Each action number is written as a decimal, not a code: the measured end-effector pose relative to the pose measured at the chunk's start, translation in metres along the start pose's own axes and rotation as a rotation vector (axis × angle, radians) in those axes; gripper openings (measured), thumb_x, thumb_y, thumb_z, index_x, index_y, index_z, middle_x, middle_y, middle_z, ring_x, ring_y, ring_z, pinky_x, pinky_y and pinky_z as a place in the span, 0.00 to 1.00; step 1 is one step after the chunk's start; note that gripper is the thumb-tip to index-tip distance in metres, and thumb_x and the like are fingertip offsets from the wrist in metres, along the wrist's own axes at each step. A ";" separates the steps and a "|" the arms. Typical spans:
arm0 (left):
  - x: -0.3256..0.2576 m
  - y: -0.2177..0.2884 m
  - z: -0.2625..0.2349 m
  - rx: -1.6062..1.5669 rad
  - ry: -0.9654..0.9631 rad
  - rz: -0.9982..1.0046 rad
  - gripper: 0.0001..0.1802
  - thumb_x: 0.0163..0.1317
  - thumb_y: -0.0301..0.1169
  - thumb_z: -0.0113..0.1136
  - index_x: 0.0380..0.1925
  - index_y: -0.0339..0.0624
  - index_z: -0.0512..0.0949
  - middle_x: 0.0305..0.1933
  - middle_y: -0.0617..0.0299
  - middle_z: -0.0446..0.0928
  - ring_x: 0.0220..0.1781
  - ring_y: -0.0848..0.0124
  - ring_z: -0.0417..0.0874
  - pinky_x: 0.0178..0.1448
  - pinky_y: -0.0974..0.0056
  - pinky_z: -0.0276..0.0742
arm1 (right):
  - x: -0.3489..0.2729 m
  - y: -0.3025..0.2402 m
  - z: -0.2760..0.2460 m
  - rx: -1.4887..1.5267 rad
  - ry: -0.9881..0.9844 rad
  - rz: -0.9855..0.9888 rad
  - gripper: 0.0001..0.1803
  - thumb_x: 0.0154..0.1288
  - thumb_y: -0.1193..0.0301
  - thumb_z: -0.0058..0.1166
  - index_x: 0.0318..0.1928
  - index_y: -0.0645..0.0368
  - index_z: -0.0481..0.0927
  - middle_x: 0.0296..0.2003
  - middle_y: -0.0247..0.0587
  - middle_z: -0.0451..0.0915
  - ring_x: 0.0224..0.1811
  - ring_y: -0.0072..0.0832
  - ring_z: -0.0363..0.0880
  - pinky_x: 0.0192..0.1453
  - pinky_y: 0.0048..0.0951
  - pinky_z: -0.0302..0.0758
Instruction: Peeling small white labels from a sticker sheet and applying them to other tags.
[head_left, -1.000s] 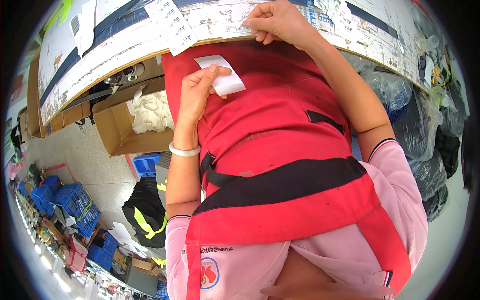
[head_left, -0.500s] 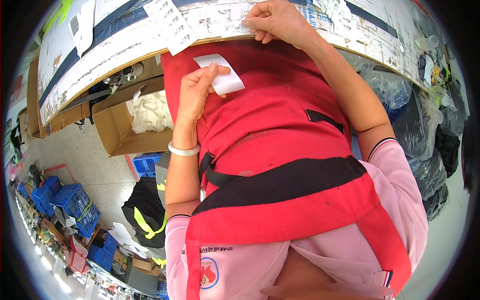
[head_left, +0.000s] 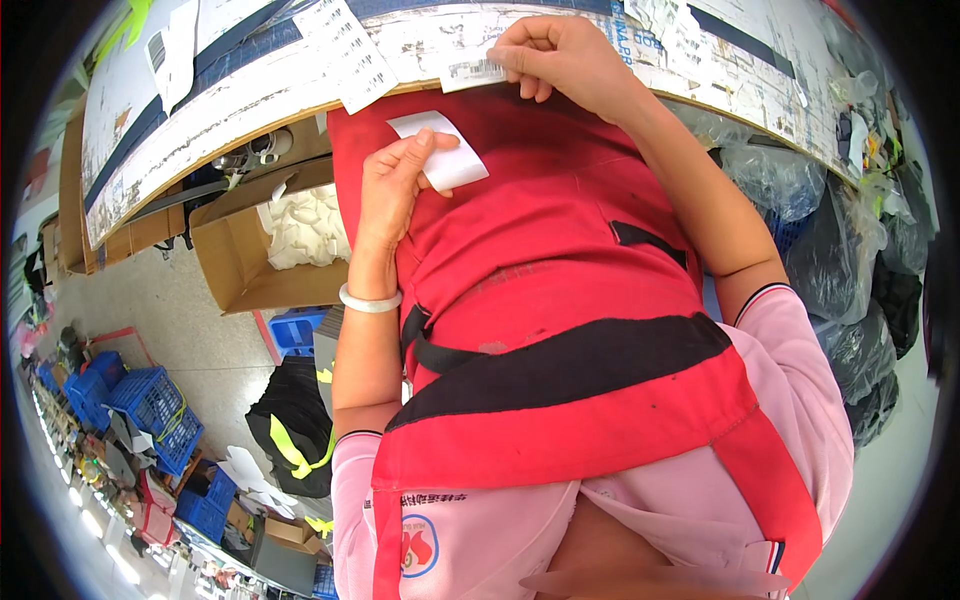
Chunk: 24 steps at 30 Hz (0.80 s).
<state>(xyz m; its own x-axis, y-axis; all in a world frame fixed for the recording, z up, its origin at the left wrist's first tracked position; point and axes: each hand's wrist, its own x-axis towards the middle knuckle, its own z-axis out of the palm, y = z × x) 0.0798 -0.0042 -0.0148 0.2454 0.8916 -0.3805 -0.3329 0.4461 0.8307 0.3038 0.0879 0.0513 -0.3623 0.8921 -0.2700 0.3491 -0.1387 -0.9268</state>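
Observation:
Pinched between the thumb and fingers of my left hand is a small blank-looking white paper slip, held over my red apron. At the table's near edge, my right hand closes thumb and fingers on the right end of a white barcode label. That label lies on or just above the worn table top. Left of it, a longer sheet of barcode labels hangs slightly over the edge. Whether the left slip has print on its other face cannot be seen.
The scuffed white table spans the far side. Another label strip lies on its left part. Below stands a cardboard box of cream-coloured pieces. Plastic bags crowd the right; blue crates stand lower left.
The barcode label at my right fingertips now shows clearly beside the hand, where before it was barely visible. My left hand holds its slip in nearly the same place.

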 end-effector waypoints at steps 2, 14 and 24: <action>-0.001 0.003 0.003 -0.024 0.002 0.015 0.21 0.69 0.40 0.50 0.38 0.29 0.80 0.33 0.55 0.81 0.27 0.73 0.80 0.30 0.70 0.77 | -0.010 -0.004 0.004 0.032 -0.021 -0.005 0.10 0.64 0.65 0.56 0.36 0.61 0.80 0.24 0.31 0.77 0.23 0.15 0.74 0.26 0.15 0.71; -0.015 0.004 0.014 -0.081 0.145 0.085 0.06 0.60 0.26 0.62 0.32 0.32 0.82 0.29 0.65 0.80 0.29 0.82 0.76 0.33 0.76 0.70 | -0.046 -0.009 0.014 0.074 0.021 -0.014 0.12 0.65 0.67 0.55 0.45 0.60 0.79 0.29 0.32 0.78 0.25 0.14 0.74 0.28 0.16 0.71; -0.025 0.002 0.031 0.030 0.139 0.091 0.08 0.60 0.28 0.63 0.34 0.32 0.82 0.29 0.68 0.79 0.29 0.84 0.73 0.33 0.77 0.67 | -0.057 0.016 0.032 0.225 -0.114 0.064 0.11 0.65 0.66 0.56 0.40 0.63 0.79 0.29 0.31 0.78 0.31 0.16 0.75 0.40 0.18 0.73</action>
<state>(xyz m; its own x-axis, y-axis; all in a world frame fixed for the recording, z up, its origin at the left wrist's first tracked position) 0.1013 -0.0276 0.0090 0.0861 0.9314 -0.3536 -0.3205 0.3620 0.8753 0.3023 0.0213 0.0433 -0.4453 0.8260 -0.3457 0.1777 -0.2969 -0.9382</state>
